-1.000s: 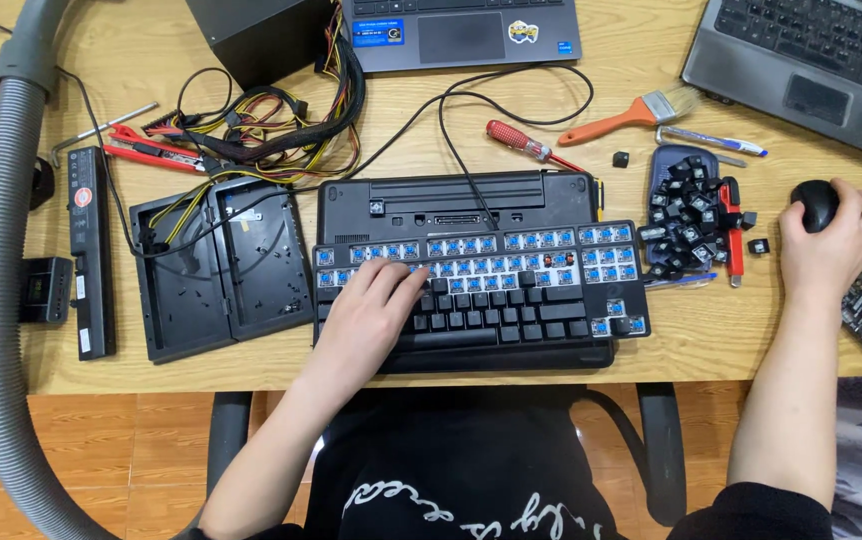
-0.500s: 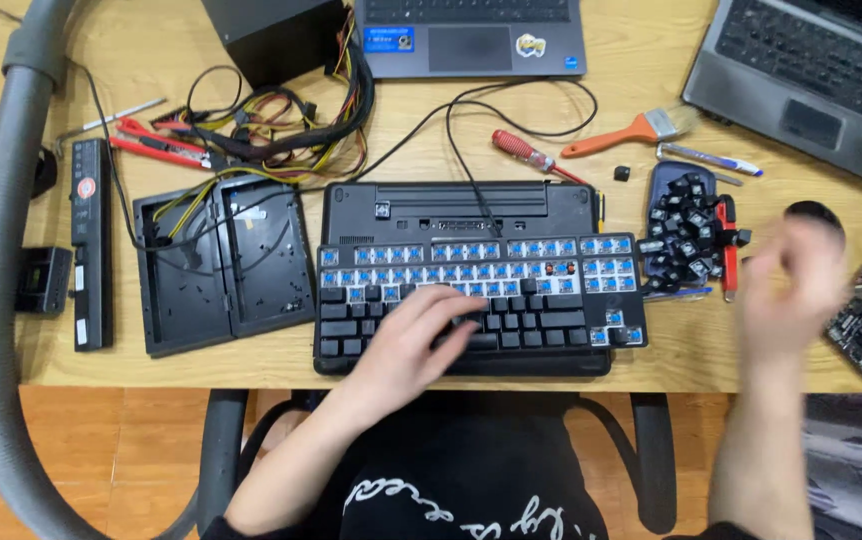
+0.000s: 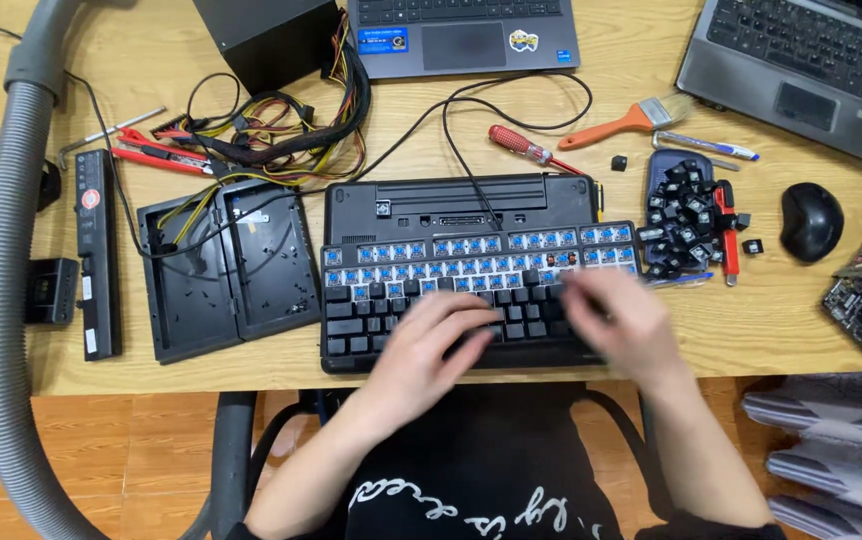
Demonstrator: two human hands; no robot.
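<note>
The right hand [image 3: 616, 320] has left the black computer mouse [image 3: 811, 221] and swung over to the black mechanical keyboard with blue switches exposed in its upper rows [image 3: 471, 270], where it now blurs beside the left hand [image 3: 429, 345]. The keyboard lies on the wooden tabletop [image 3: 751, 340], against its near edge. The left grip rests loosely open on the lower keys; the right is too smeared to tell. Keycap work looks partway done; the next move probably calls for a steady fingertip pinch on one cap.
</note>
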